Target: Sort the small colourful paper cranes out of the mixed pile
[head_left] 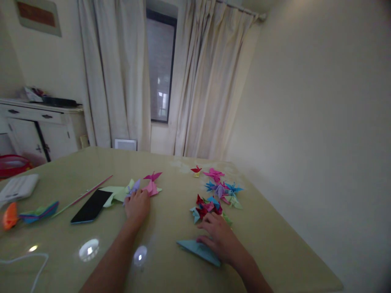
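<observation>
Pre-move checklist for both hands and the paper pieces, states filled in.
1. Left hand at the purple paper figure: ok; grip cannot tell.
2. Right hand at the light-blue folded paper: ok, thumb over its upper edge.
3. Right fingers visibly clear of the multicolored paper cluster: not ok, they overlap its near edge in view.
4. Black phone apart from left hand: ok.
5. White cable away from both hands: ok.

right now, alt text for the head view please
A person's left hand is at purple and pink folded papers on a shiny table; the right hand is at a pale blue folded paper, near a multicoloured paper pile. A black phone lies left of both hands.
</observation>
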### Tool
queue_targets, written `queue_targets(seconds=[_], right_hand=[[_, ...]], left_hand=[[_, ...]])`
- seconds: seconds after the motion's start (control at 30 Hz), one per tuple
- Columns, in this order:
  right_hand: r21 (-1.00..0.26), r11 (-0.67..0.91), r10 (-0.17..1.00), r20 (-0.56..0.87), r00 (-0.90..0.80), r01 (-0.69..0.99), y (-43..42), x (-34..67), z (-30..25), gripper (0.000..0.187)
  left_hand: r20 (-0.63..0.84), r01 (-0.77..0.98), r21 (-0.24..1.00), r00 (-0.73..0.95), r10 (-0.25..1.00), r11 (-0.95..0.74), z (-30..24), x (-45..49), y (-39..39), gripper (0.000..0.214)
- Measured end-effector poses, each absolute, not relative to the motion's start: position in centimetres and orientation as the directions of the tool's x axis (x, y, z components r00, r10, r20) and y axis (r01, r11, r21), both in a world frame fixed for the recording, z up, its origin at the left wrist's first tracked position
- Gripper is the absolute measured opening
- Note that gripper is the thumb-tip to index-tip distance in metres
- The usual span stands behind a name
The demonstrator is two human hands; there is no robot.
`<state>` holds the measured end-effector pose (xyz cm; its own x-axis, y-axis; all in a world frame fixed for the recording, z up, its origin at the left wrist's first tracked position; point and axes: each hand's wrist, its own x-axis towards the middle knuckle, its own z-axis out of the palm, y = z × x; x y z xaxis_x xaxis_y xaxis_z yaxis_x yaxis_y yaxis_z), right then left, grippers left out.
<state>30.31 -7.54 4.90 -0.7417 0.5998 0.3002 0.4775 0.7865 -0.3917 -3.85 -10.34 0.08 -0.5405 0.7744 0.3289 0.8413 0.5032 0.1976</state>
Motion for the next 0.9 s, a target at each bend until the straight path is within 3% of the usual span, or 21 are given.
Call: queue_targets(seconds=[0.07,0.17,0.27,0.33,0.5,0.57,0.67,0.8,0.9], right_hand=[[-0.342,0.802,0.595,0.385,-0.706,0.49,-7.7,29.1,5.3,0.022],[-0.367,0.828,0.557,0.445,-0.701,0.425,-7.4,26.5,6.3,0.021],[-0.454,0.831,0.531,0.48,-0.698,0.321,-6.8,23.6,6.4,0.019],[-0.556,0.796,0.553,0.508,-0.66,0.24,-6.4,22.2,5.5,0.021],[-0.765,0.635,0.709,0.519,-0.478,0.111,-6.0,21.4,2.3,0.035],[-0.815,0.574,0.766,0.503,-0.401,0.074,-6.0,21.9,1.8,0.043],[-0.85,0.526,0.814,0.492,-0.308,0.032,-6.1,22.3,2.0,0.052],[-0.817,0.575,0.795,0.546,-0.264,0.041,-6.1,22.1,2.4,0.035],[-0.809,0.58,0.806,0.555,-0.205,0.091,-5.5,22.4,2.6,0.037]], left_hand=[[0.336,0.843,0.229,-0.537,0.774,0.486,0.1,-3.9,-10.1,0.035],[0.343,0.835,0.274,-0.548,0.763,0.476,0.3,-4.0,-9.9,0.034],[0.379,0.776,0.501,-0.595,0.709,0.383,0.8,-4.0,-9.6,0.032],[0.413,0.729,0.634,-0.601,0.684,0.258,1.1,-3.9,-9.3,0.031],[0.525,0.629,0.755,-0.408,0.746,-0.187,1.5,-0.7,-8.6,0.039],[0.566,0.607,0.74,-0.328,0.756,-0.29,1.3,1.9,-8.9,0.036],[0.641,0.711,0.595,-0.138,0.755,-0.375,1.1,5.6,-9.9,0.024],[0.679,0.745,0.423,0.117,0.725,-0.516,1.1,7.7,-10.9,0.022],[0.642,0.78,0.37,0.179,0.746,-0.505,1.7,6.5,-10.8,0.025]])
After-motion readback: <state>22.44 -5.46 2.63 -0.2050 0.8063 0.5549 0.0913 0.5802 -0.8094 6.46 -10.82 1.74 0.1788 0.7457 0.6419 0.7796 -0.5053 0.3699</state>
